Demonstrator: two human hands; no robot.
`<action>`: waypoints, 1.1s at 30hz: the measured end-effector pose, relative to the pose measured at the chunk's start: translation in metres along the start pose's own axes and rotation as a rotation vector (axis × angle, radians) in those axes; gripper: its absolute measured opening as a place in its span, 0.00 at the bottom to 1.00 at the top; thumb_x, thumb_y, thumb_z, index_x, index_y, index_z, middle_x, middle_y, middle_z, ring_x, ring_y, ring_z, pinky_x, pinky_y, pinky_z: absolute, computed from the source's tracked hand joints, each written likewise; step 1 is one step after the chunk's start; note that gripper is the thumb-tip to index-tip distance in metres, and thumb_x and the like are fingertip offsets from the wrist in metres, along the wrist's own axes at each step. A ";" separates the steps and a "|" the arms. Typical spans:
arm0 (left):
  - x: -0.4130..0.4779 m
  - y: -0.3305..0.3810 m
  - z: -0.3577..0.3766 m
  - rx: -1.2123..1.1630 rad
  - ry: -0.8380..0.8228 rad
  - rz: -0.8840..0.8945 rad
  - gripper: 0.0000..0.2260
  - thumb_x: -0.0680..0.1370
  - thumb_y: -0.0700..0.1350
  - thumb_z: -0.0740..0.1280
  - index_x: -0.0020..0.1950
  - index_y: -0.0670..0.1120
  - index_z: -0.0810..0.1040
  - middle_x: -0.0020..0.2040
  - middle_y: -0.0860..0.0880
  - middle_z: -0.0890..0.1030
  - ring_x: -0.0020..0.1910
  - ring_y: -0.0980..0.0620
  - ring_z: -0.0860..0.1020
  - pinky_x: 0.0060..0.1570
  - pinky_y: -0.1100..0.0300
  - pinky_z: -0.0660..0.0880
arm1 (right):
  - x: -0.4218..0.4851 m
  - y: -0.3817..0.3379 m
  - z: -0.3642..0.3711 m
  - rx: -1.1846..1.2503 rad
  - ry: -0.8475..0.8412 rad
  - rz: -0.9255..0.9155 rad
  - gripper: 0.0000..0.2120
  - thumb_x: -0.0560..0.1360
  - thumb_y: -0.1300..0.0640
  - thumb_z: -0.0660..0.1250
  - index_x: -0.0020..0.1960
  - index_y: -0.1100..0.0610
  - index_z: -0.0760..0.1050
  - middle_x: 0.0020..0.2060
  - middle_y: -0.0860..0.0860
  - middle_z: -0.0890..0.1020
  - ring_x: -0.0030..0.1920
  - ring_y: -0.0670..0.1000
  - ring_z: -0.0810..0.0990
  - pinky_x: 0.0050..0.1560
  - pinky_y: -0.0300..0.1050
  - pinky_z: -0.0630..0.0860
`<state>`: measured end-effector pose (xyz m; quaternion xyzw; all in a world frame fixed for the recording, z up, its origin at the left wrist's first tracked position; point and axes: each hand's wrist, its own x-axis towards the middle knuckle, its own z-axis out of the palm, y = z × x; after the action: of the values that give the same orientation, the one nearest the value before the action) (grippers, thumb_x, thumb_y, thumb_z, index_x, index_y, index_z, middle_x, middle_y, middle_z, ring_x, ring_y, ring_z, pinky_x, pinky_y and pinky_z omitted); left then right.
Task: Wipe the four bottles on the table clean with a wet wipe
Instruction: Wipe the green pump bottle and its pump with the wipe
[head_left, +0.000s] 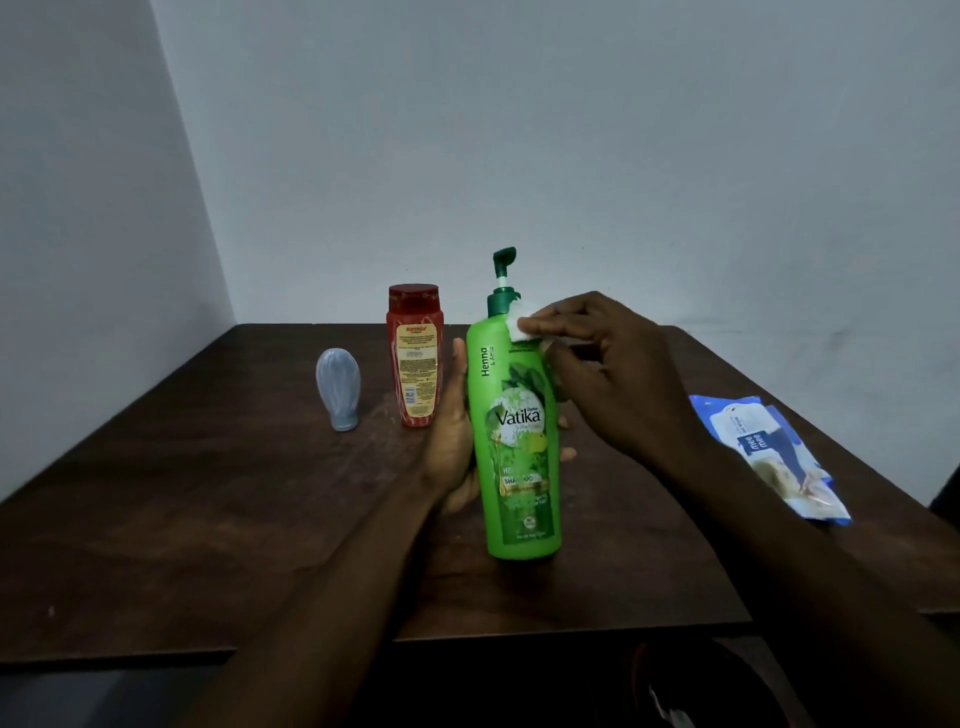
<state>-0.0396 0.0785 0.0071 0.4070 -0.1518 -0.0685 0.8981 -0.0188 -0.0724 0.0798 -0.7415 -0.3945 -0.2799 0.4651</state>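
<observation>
Fingers (540, 327) of the right hand (618, 374) are pinched closed on a small folded white wet wipe (517, 323), pressing it against the shoulder of the green pump bottle (519, 441), just under the dark green collar. Left hand (452, 441) is wrapped around the bottle's left side and back, thumb up along the edge, fingertips just showing past the right side; a firm closed grip on the body. Bottle is tilted slightly, top leaning left, label facing the person, held just above the dark wooden table (208, 519) near its middle; can't tell if the base touches the surface. Pump nozzle is up and pointing right. Red bottle (414, 358) stands upright on the table just behind and left of the left hand, back label facing forward, apart from the green one. Grey-blue squeeze bottle (338, 387) stands cap-down further left, well apart from the red one. Only three bottles are visible from where I stand. Blue-and-white wipes pack (769, 452) lies flat near the table's right edge, well clear of both hands. Both forearms reach in from the near edge of the table.
</observation>
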 end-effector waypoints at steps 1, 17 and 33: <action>0.001 0.000 -0.002 -0.013 0.003 0.003 0.36 0.77 0.71 0.51 0.59 0.44 0.83 0.53 0.41 0.83 0.51 0.41 0.81 0.61 0.30 0.71 | 0.004 0.002 -0.001 -0.019 -0.021 -0.009 0.14 0.76 0.68 0.66 0.55 0.56 0.85 0.50 0.50 0.83 0.52 0.43 0.81 0.49 0.31 0.77; 0.004 0.000 -0.006 -0.049 0.074 0.004 0.40 0.78 0.72 0.48 0.63 0.40 0.79 0.54 0.39 0.83 0.47 0.44 0.82 0.50 0.47 0.82 | -0.099 0.017 0.003 -0.072 -0.269 -0.182 0.15 0.72 0.68 0.71 0.54 0.54 0.85 0.52 0.50 0.81 0.51 0.49 0.82 0.52 0.44 0.78; 0.005 -0.004 -0.011 -0.057 0.061 0.009 0.39 0.77 0.72 0.49 0.66 0.41 0.77 0.55 0.39 0.82 0.49 0.42 0.82 0.52 0.45 0.80 | -0.100 0.009 0.014 -0.154 -0.292 -0.267 0.12 0.72 0.66 0.67 0.50 0.56 0.86 0.49 0.50 0.78 0.47 0.47 0.78 0.50 0.33 0.73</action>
<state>-0.0308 0.0828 -0.0016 0.3823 -0.1243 -0.0564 0.9139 -0.0641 -0.0946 -0.0083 -0.7488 -0.5297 -0.2579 0.3036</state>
